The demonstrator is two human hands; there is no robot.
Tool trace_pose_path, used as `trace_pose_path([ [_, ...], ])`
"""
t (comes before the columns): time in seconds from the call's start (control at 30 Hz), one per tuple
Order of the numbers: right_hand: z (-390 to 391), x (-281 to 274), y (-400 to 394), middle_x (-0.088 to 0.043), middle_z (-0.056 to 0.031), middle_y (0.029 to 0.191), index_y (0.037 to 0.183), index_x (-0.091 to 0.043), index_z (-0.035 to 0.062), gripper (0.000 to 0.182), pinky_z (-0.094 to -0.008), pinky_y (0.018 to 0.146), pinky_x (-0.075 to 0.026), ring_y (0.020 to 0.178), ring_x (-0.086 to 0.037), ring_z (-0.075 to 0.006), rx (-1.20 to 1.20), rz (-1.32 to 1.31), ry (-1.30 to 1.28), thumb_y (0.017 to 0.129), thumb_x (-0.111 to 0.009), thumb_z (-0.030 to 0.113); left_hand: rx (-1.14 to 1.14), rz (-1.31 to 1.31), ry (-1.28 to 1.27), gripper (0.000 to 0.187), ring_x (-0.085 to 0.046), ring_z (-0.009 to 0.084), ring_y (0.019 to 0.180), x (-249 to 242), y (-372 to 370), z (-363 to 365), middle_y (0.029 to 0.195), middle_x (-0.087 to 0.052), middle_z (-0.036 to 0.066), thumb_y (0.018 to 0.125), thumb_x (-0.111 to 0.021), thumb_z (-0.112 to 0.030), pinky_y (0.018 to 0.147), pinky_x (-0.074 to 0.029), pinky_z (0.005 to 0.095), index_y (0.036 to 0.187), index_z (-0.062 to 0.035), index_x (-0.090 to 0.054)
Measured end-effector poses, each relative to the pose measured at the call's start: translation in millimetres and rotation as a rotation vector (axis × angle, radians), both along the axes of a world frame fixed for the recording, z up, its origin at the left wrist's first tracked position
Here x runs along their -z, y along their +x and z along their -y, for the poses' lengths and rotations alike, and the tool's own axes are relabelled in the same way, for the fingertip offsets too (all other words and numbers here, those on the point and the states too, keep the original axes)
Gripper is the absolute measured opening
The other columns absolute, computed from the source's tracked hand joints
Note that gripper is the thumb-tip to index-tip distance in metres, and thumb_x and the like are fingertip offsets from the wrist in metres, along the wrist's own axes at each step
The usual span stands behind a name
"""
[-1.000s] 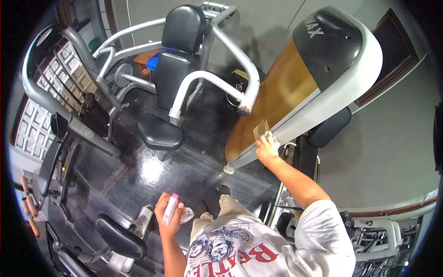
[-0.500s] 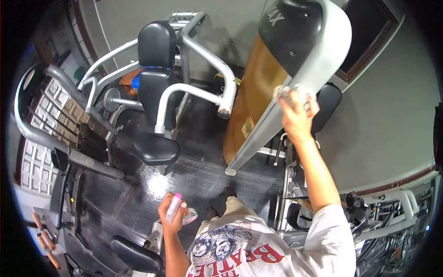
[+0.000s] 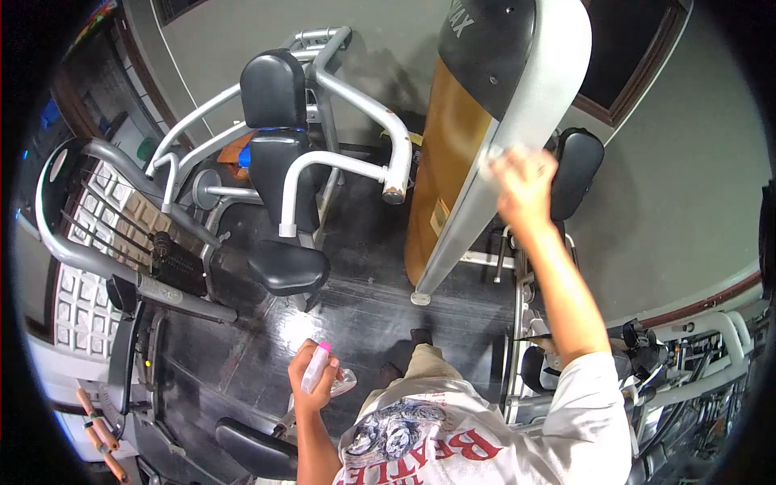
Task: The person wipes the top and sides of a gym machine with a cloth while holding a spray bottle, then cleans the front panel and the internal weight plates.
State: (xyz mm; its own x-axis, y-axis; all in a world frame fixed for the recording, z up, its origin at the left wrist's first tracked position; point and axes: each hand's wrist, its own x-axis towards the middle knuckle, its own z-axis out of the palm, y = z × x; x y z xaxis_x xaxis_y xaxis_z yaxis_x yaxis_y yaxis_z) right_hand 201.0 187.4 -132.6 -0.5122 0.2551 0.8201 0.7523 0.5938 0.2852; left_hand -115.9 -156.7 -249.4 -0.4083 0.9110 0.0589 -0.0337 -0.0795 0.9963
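My right hand (image 3: 527, 190), smeared by motion, is closed over a white cloth (image 3: 491, 158). It presses the cloth to the light grey frame of a tall weight-machine column (image 3: 517, 109); most of the cloth is hidden beneath the fingers. Low in front of my body, my left hand (image 3: 304, 386) wraps round a clear spray bottle (image 3: 316, 369) with a pink tip. The bottle is tilted, and its clear body shows partly past the fingers.
Ahead on the left stands a seated exercise machine with a black seat (image 3: 288, 267) and a bent grey arm (image 3: 398, 153) reaching toward the column. A rounded metal frame (image 3: 97, 257) is at far left. Another black pad (image 3: 255, 447) lies below my left hand.
The view has shifted a little, so the column sits further left and the seat lower. My right hand has moved slightly on the column with the cloth. My left hand still grips the bottle.
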Motion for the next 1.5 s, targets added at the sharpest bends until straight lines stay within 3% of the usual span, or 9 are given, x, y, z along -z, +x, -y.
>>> trace_pose_path([
  [0.17, -19, -75, -12, -0.06, -0.0055, 0.13, 0.117, -0.076, 0.0216, 0.055, -0.0448, 0.105, -0.031, 0.117, -0.049, -0.0316, 0.011, -0.278, 0.156, 0.067, -0.075, -0.001, 0.038, -0.049, 0.038, 0.01, -0.063, 0.0135, 0.059, 6, 3, -8, 0.08, -0.056, 0.006, 0.089, -0.07, -0.004, 0.054, -0.049, 0.0281, 0.084, 0.0017, -0.064],
  [0.33, -27, 28, -18, -0.059, -0.0047, 0.124, 0.107, -0.078, 0.0233, 0.04, -0.0445, 0.094, -0.035, 0.11, -0.05, -0.0275, 0.089, -0.261, 0.193, 0.07, -0.078, 0.007, 0.074, -0.063, 0.047, 0.009, -0.063, 0.0138, 0.059, 3, 10, -13, 0.08, -0.056, 0.006, 0.089, -0.069, -0.004, 0.055, -0.049, 0.028, 0.085, 0.0022, -0.064],
  [0.47, -9, 163, 3, -0.058, 0.0014, 0.13, 0.104, -0.077, 0.0231, 0.031, -0.0476, 0.088, -0.043, 0.109, -0.051, -0.0301, 0.072, 0.062, -0.133, 0.075, -0.073, 0.014, 0.038, -0.01, 0.037, 0.009, -0.063, 0.0141, 0.059, 0, 8, -9, 0.081, -0.056, 0.006, 0.089, -0.069, -0.004, 0.054, -0.05, 0.0278, 0.085, 0.0018, -0.064],
  [0.57, 5, 180, 10, -0.058, 0.0045, 0.132, 0.103, -0.077, 0.0236, 0.028, -0.0485, 0.089, -0.043, 0.109, -0.053, -0.0307, 0.087, 0.254, -0.228, 0.077, -0.07, 0.019, 0.002, -0.01, 0.035, 0.009, -0.063, 0.0142, 0.059, -10, 3, -1, 0.082, -0.055, 0.006, 0.089, -0.07, -0.004, 0.053, -0.05, 0.0277, 0.084, 0.0015, -0.064],
  [0.67, -1, 124, 18, -0.061, 0.003, 0.128, 0.103, -0.075, 0.0258, 0.032, -0.0505, 0.089, -0.043, 0.112, -0.054, -0.0325, 0.014, 0.281, -0.283, 0.072, -0.072, 0.019, -0.025, 0.019, 0.02, 0.009, -0.064, 0.0142, 0.059, -17, -2, 4, 0.082, -0.056, 0.006, 0.088, -0.07, -0.004, 0.053, -0.051, 0.0278, 0.083, 0.0015, -0.064],
  [0.87, -12, -81, 7, -0.061, -0.0049, 0.13, 0.108, -0.076, 0.0242, 0.047, -0.0472, 0.097, -0.038, 0.113, -0.052, -0.0343, 0.033, -0.297, 0.216, 0.063, -0.077, 0.01, -0.028, -0.01, 0.011, 0.008, -0.064, 0.0143, 0.06, -12, -5, -7, 0.082, -0.056, 0.006, 0.088, -0.07, -0.003, 0.053, -0.051, 0.0282, 0.085, 0.0019, -0.065],
  [0.97, -22, -70, -5, -0.059, -0.0035, 0.134, 0.113, -0.077, 0.0239, 0.049, -0.0457, 0.099, -0.037, 0.116, -0.05, -0.0345, 0.061, -0.251, 0.192, 0.065, -0.078, 0.011, -0.002, 0.024, 0.057, 0.008, -0.063, 0.014, 0.059, -10, 1, -18, 0.082, -0.057, 0.006, 0.089, -0.07, -0.004, 0.054, -0.051, 0.0283, 0.086, 0.0018, -0.065],
  [1.27, 9, 158, 13, -0.056, 0.0005, 0.134, 0.111, -0.077, 0.0111, 0.035, -0.0502, 0.092, -0.047, 0.123, -0.051, -0.0256, 0.066, 0.634, -0.14, 0.08, -0.068, 0.025, 0.07, 0.014, 0.112, 0.005, -0.064, 0.014, 0.06, -7, 3, -22, 0.082, -0.057, 0.007, 0.086, -0.066, -0.001, 0.056, -0.05, 0.0277, 0.088, 0.0033, -0.065],
  [1.5, 4, 12, -11, -0.059, 0.0005, 0.133, 0.1, -0.076, 0.0199, 0.024, -0.0501, 0.085, -0.042, 0.115, -0.055, -0.0267, 0.17, 0.365, -0.044, 0.079, -0.067, 0.025, 0.042, 0.056, 0.09, 0.005, -0.065, 0.0145, 0.061, -5, -3, -18, 0.083, -0.057, 0.007, 0.084, -0.067, 0.0, 0.057, -0.051, 0.0279, 0.087, 0.0028, -0.065],
])
